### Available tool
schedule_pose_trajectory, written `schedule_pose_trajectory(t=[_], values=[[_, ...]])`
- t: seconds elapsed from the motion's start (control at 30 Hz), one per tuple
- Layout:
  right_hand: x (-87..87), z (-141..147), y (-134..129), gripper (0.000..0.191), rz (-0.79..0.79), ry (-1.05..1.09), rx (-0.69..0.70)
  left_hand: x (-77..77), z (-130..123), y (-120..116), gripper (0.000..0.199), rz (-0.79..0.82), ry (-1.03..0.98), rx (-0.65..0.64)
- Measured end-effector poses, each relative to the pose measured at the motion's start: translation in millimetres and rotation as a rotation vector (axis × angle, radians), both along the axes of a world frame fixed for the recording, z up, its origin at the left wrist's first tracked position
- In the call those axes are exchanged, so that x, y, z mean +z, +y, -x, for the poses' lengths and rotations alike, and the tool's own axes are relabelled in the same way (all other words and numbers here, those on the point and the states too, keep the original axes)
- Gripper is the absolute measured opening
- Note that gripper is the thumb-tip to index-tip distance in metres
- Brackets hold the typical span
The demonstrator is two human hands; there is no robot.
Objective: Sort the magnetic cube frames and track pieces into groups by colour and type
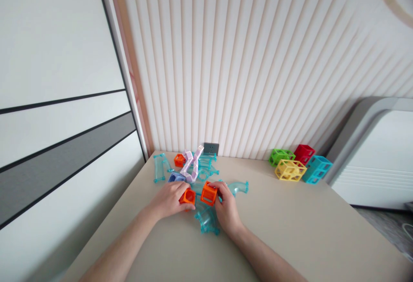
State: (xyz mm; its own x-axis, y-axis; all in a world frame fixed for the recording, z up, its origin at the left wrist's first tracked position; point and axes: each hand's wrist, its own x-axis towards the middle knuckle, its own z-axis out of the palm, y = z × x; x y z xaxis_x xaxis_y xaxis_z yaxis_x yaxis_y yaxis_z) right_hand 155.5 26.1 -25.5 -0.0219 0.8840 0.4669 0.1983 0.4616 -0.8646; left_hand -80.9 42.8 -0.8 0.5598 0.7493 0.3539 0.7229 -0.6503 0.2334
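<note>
My left hand (170, 199) is closed around an orange open-frame cube (189, 196), its fingers and thumb on the cube's sides. A second orange open-frame cube (208, 193) is held by my right hand (226, 208), gripped at its right side. A small gap separates the two cubes. Beneath and around them lie clear teal tube pieces (207, 220), partly hidden by my hands. A blue frame cube (176, 177) sits just behind my left hand. Farther back stands a jagged lilac-and-white piece (192, 165), with one more orange cube (179, 160) to its left.
On the right of the table (277, 234) is a group of frame cubes: green (280, 157), yellow (290, 170), red (304, 153) and teal (317, 169). A ribbed wall (226, 66) with a dark socket (211, 148) borders the back. A white cabinet (58, 49) rises at left.
</note>
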Motion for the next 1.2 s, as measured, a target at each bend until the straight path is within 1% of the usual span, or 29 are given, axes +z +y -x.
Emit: schedule_pose_trajectory(t=[0.2, 0.3, 0.4, 0.67, 0.83, 0.9, 0.97, 1.03, 1.13, 1.2], values=[[1.1, 0.5, -1.1, 0.033, -0.006, -0.015, 0.000, -5.1, 0.8, -0.9, 0.048, 0.161, -0.167, 0.021], [1.3, 0.9, -1.2, 0.034, -0.008, -0.014, 0.002, -3.9, -0.4, -2.3, 0.041, 0.219, -0.233, 0.033], [1.5, 1.0, -1.2, 0.035, -0.016, -0.020, 0.002, -0.7, -2.1, -3.5, 0.038, 0.261, -0.258, 0.044], [3.9, 1.6, -2.0, 0.034, -0.025, -0.028, 0.002, 8.4, -7.2, -6.7, 0.035, 0.311, -0.353, 0.079], [2.9, 2.1, -1.3, 0.032, -0.015, -0.005, -0.002, 8.7, -7.8, -7.2, 0.037, 0.311, -0.466, 0.072], [1.2, 1.7, -0.3, 0.030, 0.011, 0.014, -0.005, 7.7, -7.2, -6.7, 0.039, 0.306, -0.522, 0.070], [-0.9, 1.4, 1.1, 0.026, 0.045, 0.042, -0.013, 6.2, -7.9, -6.2, 0.042, 0.300, -0.609, 0.072], [-2.9, 1.4, 2.4, 0.020, 0.064, 0.077, -0.020, 4.1, -10.9, -6.3, 0.047, 0.323, -0.746, 0.069], [-4.8, 1.8, 3.9, 0.015, 0.057, 0.141, -0.032, -0.8, -20.3, -7.7, 0.056, 0.483, -1.028, 0.014], [-4.8, 1.8, 4.6, 0.014, 0.057, 0.194, -0.041, -4.6, -27.6, -9.2, 0.057, 0.603, -1.189, -0.045]])
